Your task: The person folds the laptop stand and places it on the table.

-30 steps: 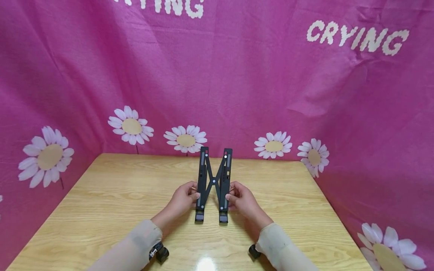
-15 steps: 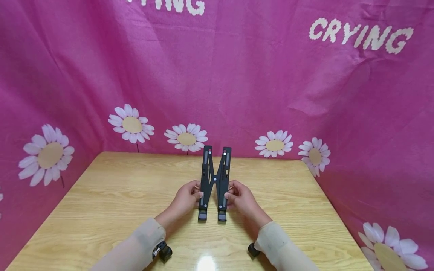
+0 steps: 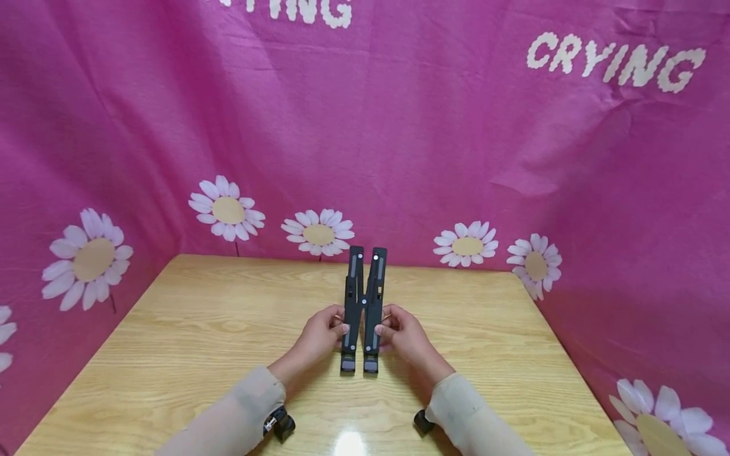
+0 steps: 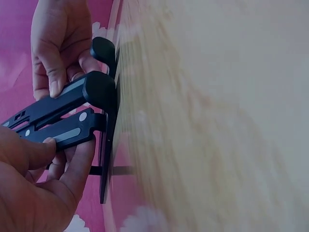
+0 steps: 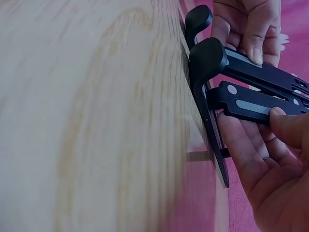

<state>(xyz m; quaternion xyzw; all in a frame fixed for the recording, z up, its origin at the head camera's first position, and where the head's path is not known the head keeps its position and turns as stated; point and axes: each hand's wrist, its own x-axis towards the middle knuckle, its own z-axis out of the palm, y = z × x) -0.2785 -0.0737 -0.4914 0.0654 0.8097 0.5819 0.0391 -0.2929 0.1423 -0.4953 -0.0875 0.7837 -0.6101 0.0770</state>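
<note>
A black folding laptop stand (image 3: 355, 329) is in the middle of the head view, its two long arms drawn close and joined by a crossed brace. Grey pads run along the arms, and hooked ends face the person. My left hand (image 3: 325, 332) pinches the left arm, thumb on top and fingers beneath. On the other side my right hand (image 3: 405, 335) pinches the right arm the same way. In the left wrist view, the stand (image 4: 67, 137) shows its hooked ends near the wooden surface. The right wrist view has the right hand's (image 5: 280, 169) fingers under one arm of the stand.
The wooden table (image 3: 217, 329) spreads around the hands. A pink cloth (image 3: 399, 126) with daisies and white lettering hangs behind it and at both sides. Small black wrist cameras (image 3: 283, 425) hang under the sleeves.
The stand's two arms have come closer together, narrowing the crossed brace. My left hand has moved right with its arm; the right hand has shifted slightly left.
</note>
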